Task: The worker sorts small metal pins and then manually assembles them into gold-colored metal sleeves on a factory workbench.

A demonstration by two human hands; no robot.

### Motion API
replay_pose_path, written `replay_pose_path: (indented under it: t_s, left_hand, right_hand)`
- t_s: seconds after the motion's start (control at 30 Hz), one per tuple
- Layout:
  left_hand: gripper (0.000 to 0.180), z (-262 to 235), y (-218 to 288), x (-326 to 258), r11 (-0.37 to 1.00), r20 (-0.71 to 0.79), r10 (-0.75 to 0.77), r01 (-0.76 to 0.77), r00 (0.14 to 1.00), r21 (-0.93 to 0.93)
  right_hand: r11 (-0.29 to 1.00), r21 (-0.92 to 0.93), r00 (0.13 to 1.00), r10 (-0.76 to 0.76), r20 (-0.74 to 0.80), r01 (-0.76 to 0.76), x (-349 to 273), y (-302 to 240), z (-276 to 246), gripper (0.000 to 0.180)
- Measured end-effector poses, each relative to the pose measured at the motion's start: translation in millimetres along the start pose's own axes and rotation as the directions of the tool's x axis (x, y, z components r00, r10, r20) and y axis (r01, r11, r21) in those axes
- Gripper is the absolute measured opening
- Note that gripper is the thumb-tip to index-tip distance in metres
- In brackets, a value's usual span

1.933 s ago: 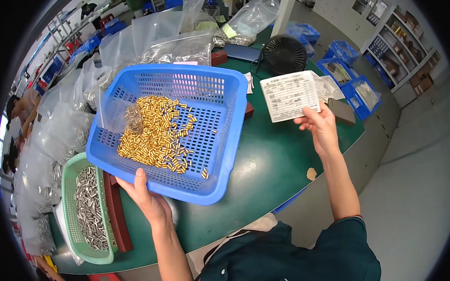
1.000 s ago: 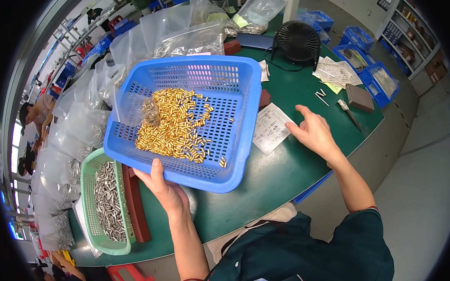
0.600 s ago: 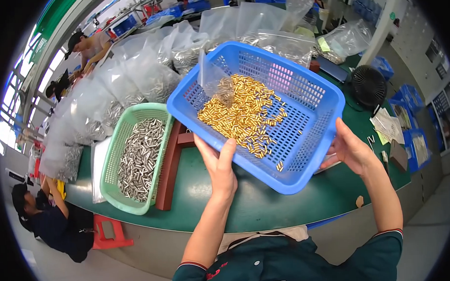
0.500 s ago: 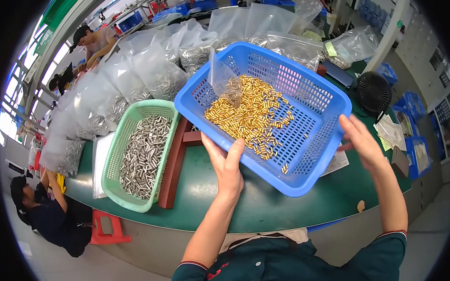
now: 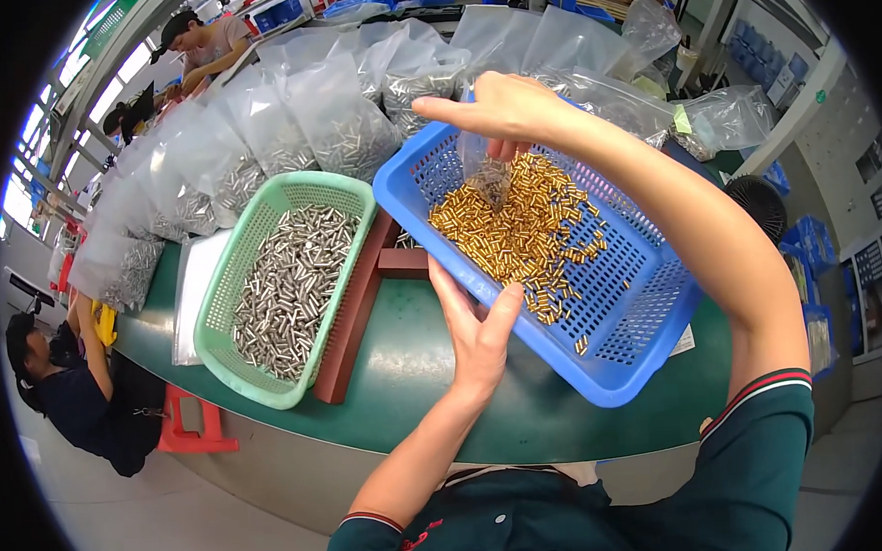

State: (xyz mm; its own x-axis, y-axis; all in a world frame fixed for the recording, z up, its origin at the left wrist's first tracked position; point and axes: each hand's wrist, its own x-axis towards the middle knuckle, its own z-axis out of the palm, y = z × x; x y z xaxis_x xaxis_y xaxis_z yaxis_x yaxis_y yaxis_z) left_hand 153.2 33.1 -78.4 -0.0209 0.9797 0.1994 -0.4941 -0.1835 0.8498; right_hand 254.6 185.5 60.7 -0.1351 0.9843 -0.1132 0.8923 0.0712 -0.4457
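Observation:
A blue perforated plastic basket (image 5: 630, 351) stands slanted in front of me, with many small gold-coloured metal cylinders (image 5: 522, 224) heaped toward its far left. My left hand (image 5: 477, 337) grips its near left side, thumb along the rim and the other fingers partly hidden beneath. My right hand (image 5: 508, 108) reaches across to the basket's far left corner. One of its digits stretches out to the left, apart from the curled fingers that point down beside a small clear plastic bag (image 5: 474, 158) lying in the basket. Contact with bag or rim is unclear.
Left of it, a light green basket (image 5: 209, 318) holds silver metal pins (image 5: 296, 290) beside a brown block frame (image 5: 351, 342) on the green table (image 5: 406, 374). Clear bags of metal parts (image 5: 334, 124) line the back. A black fan (image 5: 757, 204) stands right; several people sit left.
My right hand has left the basket's right end and swung across to its far left corner. The left hand keeps its hold on the near side. The whole view has shifted a little.

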Motion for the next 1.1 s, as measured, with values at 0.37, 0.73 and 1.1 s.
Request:
replay_pose_path:
  t_s: [0.37, 0.73, 1.1]
  left_hand:
    - [0.093, -0.1, 7.2, 1.5, 1.000, 0.005, 0.024, -0.023, 1.000, -0.007]
    - [0.091, -5.8, 6.7, -0.1, 0.998, -0.015, 0.054, -0.054, 0.998, 0.011]
    - [0.089, -3.6, 4.2, 2.1, 0.999, -0.008, 0.050, -0.050, 0.999, -0.015]
  right_hand:
    - [0.701, 0.709, 0.992, -0.019, 0.124, -0.075, 1.1, 71.1, -29.9, 0.021]
    - [0.198, 0.979, 0.988, -0.135, 0.071, -0.044, -78.9, 53.8, -82.5, 0.025]
    - [-0.076, 0.986, 0.970, -0.208, 0.126, -0.145, -83.3, 60.7, -81.1, 0.023]
